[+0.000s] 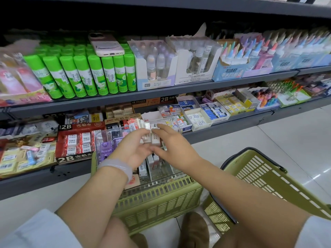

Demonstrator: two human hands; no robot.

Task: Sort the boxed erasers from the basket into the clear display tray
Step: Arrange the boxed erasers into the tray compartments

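A clear display tray (pixel 162 178) rests on top of an olive-green basket (pixel 157 199) on the floor. Rows of small boxed erasers (pixel 143 170) stand in its compartments. Over the tray, my left hand (pixel 133 147) grips a few white boxed erasers (pixel 147 136). My right hand (pixel 172 140) meets it there and pinches a boxed eraser (pixel 155 138) between thumb and fingers. Which hand bears the stack is unclear. The two hands hide the tray's middle.
A second green basket (pixel 265 174) stands to the right on the pale tiled floor. Shelves ahead carry green glue sticks (pixel 86 76), a phone (pixel 105 44), red 2B eraser packs (pixel 77 140) and several open eraser boxes (pixel 198 119). My shoes (pixel 195 230) are below.
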